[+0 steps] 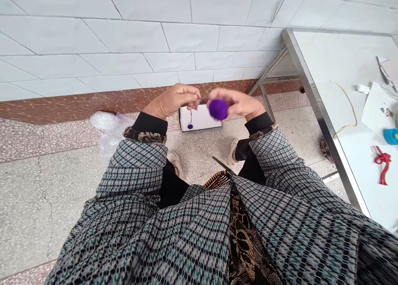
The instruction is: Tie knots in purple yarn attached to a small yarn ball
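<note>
A fuzzy purple ball of yarn (218, 109), a little blurred, is gripped in my right hand (241, 104), whose fingers curl round its top and side. My left hand (178, 100) pinches a thin purple strand of yarn (202, 98) that runs across to the ball. Below my left hand, a dark strand (190, 117) hangs over a white, dark-edged box or tray (205, 119) on the floor. At the strand's lower end is a small dark purple round piece (190, 126); whether it rests on the white surface I cannot tell.
A metal-edged white table (311, 84) stands at the right, bearing a yellow cord (353, 111), a red knotted cord (384, 165) and a blue cap-like object (390, 136). A clear plastic bag (113, 136) lies at the left near the tiled wall (124, 34). A woven rim (216, 178) shows between my legs.
</note>
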### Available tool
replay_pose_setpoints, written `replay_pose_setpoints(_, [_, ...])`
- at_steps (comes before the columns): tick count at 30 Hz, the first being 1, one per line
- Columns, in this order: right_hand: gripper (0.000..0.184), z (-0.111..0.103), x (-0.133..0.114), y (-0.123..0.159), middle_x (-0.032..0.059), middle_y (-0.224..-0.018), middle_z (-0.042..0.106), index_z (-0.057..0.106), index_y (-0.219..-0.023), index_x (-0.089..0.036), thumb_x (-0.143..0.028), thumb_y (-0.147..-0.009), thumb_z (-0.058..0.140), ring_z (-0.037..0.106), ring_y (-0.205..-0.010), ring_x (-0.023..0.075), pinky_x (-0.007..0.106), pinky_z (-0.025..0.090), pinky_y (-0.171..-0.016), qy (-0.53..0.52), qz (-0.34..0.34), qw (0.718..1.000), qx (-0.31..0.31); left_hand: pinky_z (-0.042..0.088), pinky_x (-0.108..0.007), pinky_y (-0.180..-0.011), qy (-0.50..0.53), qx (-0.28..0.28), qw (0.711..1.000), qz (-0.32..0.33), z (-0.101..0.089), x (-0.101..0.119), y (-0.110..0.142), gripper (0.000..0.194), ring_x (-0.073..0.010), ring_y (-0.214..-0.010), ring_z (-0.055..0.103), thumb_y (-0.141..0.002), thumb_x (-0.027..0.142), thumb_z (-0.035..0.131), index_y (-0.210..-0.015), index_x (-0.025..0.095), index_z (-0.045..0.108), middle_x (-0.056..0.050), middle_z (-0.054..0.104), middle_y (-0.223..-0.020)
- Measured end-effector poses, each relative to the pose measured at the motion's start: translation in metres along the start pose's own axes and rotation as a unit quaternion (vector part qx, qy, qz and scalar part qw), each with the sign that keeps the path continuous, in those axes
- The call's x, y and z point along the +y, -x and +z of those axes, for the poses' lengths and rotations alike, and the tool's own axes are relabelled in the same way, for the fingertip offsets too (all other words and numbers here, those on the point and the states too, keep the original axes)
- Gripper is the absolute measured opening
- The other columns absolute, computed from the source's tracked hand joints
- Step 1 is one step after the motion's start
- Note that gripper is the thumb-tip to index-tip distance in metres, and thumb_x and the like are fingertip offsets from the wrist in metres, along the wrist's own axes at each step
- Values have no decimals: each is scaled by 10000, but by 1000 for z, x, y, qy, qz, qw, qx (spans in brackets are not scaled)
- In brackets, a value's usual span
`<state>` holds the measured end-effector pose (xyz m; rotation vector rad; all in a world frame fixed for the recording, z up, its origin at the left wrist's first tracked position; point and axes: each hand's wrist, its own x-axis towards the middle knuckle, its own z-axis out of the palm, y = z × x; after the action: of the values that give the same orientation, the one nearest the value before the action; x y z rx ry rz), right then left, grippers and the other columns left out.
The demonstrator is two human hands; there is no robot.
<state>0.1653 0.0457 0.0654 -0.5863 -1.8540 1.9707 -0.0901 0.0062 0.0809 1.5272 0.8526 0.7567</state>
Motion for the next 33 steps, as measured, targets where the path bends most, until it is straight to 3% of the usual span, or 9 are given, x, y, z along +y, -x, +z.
replay_pose_setpoints(3, [909, -4, -12, 3, 86, -1157, 612, 540, -1217, -242, -915, -664, 802, 567, -817, 168, 296, 559, -691, -69, -110, 978, 163, 501, -364, -657, 26, 0, 1000, -10, 1, -2, -1, 354, -120, -571, 427, -865, 411, 706, -608, 229, 542, -6, 447, -614])
replay_pose_setpoints(5, [880, -6, -15, 2, 98, -1175, 599, 549, -1211, -251, -972, -735, 712, 547, -838, 187, 325, 575, -715, -66, -116, 965, 227, 510, -358, -661, 22, 1, 1000, -20, 4, -4, -2, 331, -114, -565, 423, -903, 399, 680, -645, 221, 574, -1, 436, -618])
replay_pose_setpoints(11, [896, 1, -23, 3, 104, -1170, 602, 583, -1177, -246, -959, -667, 764, 485, -778, 186, 364, 573, -726, -90, -117, 974, 171, 376, -291, -572, 48, 88, 995, -30, 8, -13, -6, 240, -93, -529, 301, -944, 445, 627, -931, 209, 670, 41, 374, -649])
replay_pose_setpoints(15, [849, 8, -37, 4, 122, -1214, 629, 591, -1163, -260, -920, -658, 769, 497, -786, 211, 389, 566, -731, -67, -86, 969, 222, 303, -293, -554, 56, 128, 990, -17, 9, -17, -9, 233, -96, -534, 259, -861, 437, 706, -885, 242, 580, 54, 343, -662])
replay_pose_setpoints(20, [790, 7, -43, 5, 136, -1255, 658, 622, -1158, -277, -892, -691, 788, 575, -877, 263, 427, 596, -759, -49, -95, 977, 183, 452, -333, -640, 138, 147, 979, 15, 9, -20, -11, 296, -139, -614, 418, -837, 426, 645, -729, 249, 433, 0, 426, -692])
replay_pose_setpoints(24, [741, 4, -46, 7, 137, -1251, 658, 612, -1156, -276, -889, -765, 754, 604, -909, 265, 411, 602, -752, -8, -99, 954, 282, 501, -355, -718, 4, 118, 990, -73, 4, -35, -13, 270, -164, -642, 516, -852, 344, 601, -627, 229, 507, -33, 522, -650])
replay_pose_setpoints(28, [721, 8, -37, 3, 122, -1206, 642, 574, -1197, -251, -858, -838, 724, 626, -929, 231, 349, 584, -730, 20, -62, 962, 265, 558, -406, -994, -180, 141, 969, -94, 8, -46, -16, 237, -238, -996, 713, -852, 253, 671, -1056, 161, 748, -127, 784, -1080])
replay_pose_setpoints(30, [747, 14, -27, -3, 99, -1167, 641, 547, -1211, -242, -829, -811, 778, 635, -923, 208, 314, 578, -722, -4, -61, 968, 242, 546, -416, -1099, -143, 160, 976, -17, 16, -43, -18, 474, -247, -1193, 710, -878, 225, 692, -1349, 181, 663, -144, 757, -1328])
replay_pose_setpoints(33, [773, 22, -14, -11, 63, -1096, 656, 522, -1196, -233, -713, -735, 916, 644, -877, 174, 280, 592, -734, -43, -39, 970, 237, 578, -376, -1049, -59, 165, 983, 57, 32, -34, -24, 482, -226, -1178, 722, -952, 243, 719, -1415, 235, 585, -109, 766, -1266])
